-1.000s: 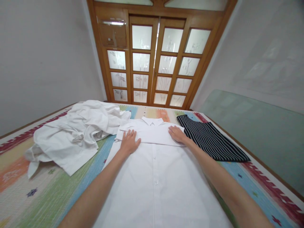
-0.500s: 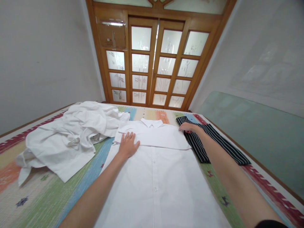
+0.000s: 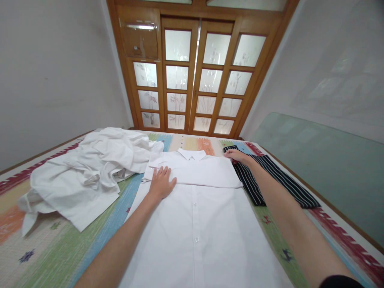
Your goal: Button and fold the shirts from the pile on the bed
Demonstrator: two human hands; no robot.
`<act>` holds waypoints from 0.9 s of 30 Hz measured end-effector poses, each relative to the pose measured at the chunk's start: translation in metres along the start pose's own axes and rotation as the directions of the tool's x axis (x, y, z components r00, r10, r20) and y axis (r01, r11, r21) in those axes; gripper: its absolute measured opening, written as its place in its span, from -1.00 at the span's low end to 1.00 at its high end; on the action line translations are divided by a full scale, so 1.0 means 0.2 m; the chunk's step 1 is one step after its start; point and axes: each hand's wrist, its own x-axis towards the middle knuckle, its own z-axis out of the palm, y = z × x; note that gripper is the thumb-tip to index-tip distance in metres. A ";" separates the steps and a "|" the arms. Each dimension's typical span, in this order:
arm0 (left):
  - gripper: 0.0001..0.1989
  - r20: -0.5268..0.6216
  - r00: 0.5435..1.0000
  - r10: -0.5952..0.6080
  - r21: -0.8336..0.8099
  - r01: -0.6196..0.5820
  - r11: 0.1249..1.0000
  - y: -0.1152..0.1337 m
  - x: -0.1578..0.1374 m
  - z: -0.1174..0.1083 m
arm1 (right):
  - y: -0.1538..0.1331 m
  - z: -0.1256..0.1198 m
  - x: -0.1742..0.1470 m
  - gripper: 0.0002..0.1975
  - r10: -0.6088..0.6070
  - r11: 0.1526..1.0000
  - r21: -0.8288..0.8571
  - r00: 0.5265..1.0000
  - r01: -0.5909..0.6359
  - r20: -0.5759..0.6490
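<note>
Left hand, mine: one, bare; slender fingers, a rounded back, and a narrow wrist. Nails too small to make out.

Left forearm, mine: one, bare from wrist to the lower edge of view; long, smooth in outline, broadening gradually below the wrist.

Right hand, mine: one, bare; fingers partly hidden, wrist slim.

Right forearm, mine: one, bare; long, tapered, widest toward the elbow.

Black edge on my right arm: one; plain, dark, curved; sleeve or band, cannot tell.
</note>
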 end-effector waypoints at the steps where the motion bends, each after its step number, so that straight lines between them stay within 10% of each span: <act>1: -0.47 0.002 1.000 0.000 -0.001 0.000 1.000 0.00 0.00 0.00 | 0.01 0.01 0.00 -0.66 -0.010 1.000 0.001 1.000 0.010 -0.024; 11: -0.46 -0.019 1.000 0.006 -0.025 -0.006 1.000 -0.01 0.00 0.02 | 0.10 -0.02 -0.02 -0.34 -0.157 0.978 0.127 0.984 0.167 -0.084; 19: -0.48 -0.008 1.000 -0.007 -0.020 0.007 1.000 0.01 0.00 0.00 | 0.04 0.09 -0.03 -0.53 -0.262 0.947 -0.289 0.853 0.138 -0.451; 27: -0.49 -0.025 1.000 0.016 -0.025 -0.016 1.000 0.00 0.01 0.02 | 0.00 0.58 -0.28 -0.43 -0.383 0.696 -0.671 0.923 0.257 -0.044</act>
